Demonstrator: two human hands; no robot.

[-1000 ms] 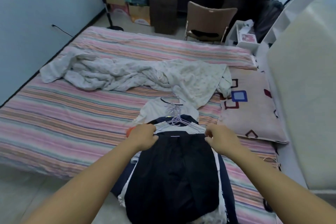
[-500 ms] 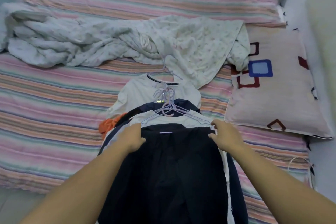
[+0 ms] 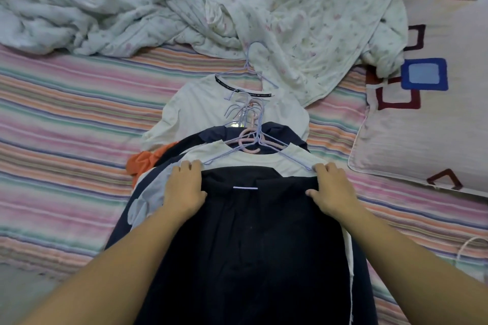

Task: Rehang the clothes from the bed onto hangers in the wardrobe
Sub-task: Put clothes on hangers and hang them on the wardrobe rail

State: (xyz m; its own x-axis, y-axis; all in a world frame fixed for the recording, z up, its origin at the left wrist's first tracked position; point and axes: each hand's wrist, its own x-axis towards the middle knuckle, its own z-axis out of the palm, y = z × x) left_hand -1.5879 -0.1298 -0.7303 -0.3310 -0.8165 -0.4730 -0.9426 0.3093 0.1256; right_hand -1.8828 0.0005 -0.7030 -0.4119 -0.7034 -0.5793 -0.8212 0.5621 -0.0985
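Head view, near to far. A black fabric garment (image 3: 253, 245) lies on top of a stack of clothes at the near edge of the bed with the pink, green and orange striped sheet (image 3: 66, 119), its lower part hanging over that edge. The left hand (image 3: 183, 188) grips the garment's upper left corner, fingers curled over the fabric and thumb pressed onto it; the right hand (image 3: 332, 188) grips the upper right corner in the same way. A small pale loop tag (image 3: 245, 188) sits midway between the two hands. Directly beyond the hands, a cream shirt on a thin lilac wire hanger (image 3: 227, 154) lies beneath the black garment, followed by a navy garment (image 3: 280, 132) and a crumpled orange cloth (image 3: 144, 162) protruding at the stack's left side. A cluster of lilac and pink hanger hooks (image 3: 249, 124) overlaps a white T-shirt with a black-trimmed collar (image 3: 195, 111) lying flat farther in. At the bed's right edge rests a beige pillow with square outlines and a blue patch (image 3: 422, 124). A rumpled white floral quilt (image 3: 158, 8) stretches across the far part of the bed.
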